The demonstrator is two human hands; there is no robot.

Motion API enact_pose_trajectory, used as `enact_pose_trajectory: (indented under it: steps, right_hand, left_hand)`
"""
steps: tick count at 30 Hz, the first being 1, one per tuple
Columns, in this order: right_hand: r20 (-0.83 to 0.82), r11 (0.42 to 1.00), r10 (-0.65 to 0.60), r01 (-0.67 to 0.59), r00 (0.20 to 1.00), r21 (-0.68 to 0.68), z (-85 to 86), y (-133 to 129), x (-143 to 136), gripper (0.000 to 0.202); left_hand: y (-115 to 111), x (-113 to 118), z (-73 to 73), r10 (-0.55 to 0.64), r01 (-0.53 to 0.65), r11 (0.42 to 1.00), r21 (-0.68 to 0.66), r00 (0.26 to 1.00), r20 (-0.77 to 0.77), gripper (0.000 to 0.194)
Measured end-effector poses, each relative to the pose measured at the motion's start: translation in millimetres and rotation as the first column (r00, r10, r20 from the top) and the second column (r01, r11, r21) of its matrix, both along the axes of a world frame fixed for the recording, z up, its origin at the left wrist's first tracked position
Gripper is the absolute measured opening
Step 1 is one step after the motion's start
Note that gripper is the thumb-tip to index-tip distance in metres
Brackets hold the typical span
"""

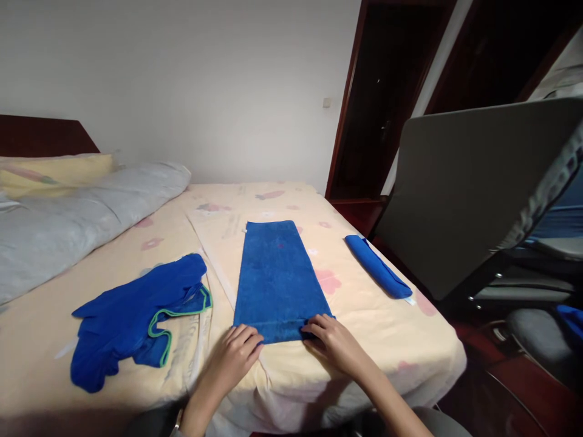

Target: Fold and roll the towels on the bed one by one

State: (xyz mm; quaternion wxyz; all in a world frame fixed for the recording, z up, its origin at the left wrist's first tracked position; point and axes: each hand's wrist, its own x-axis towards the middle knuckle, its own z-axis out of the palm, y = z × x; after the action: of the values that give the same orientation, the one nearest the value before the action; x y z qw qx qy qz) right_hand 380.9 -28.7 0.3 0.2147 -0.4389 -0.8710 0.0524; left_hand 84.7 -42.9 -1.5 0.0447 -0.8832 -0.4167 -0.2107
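A blue towel (280,273) lies flat in a long strip on the bed, its near end turned over into a narrow fold. At the near left corner, my left hand (241,349) has its fingers curled over the folded edge. My right hand (328,340) grips the same edge near the right corner, thumb below and fingers on top. To the left lies a crumpled blue cloth (136,315) with green trim. On the right, close to the bed's side, rests a rolled blue towel (379,267) with a small white tag.
The bed (364,358) has a pale yellow patterned sheet. A grey rolled quilt (91,206) and a yellow pillow (59,173) are at the far left. Beyond the right edge stand a large dark grey panel (473,188) and a dark door (387,103).
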Motion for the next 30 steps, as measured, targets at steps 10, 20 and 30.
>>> enact_pose_trajectory:
  steps: [10,20,30]
  right_hand:
    - [0.005,0.997,0.030,-0.030,1.000,0.071,0.3,-4.1,-7.6,0.028]
    - [0.017,0.998,0.018,-0.019,1.000,0.064,-8.9,3.6,-3.2,0.026]
    - [-0.093,0.990,-0.067,0.055,0.993,-0.127,-9.9,8.5,51.0,0.025]
  left_hand:
    - [2.5,13.7,9.5,-0.062,0.063,0.994,0.091,0.998,-0.013,0.018]
    - [8.4,17.6,-4.2,-0.054,0.055,0.998,0.031,0.998,-0.009,0.019]
    - [13.3,-36.2,-0.1,0.006,0.004,0.994,-0.105,0.996,0.092,0.017]
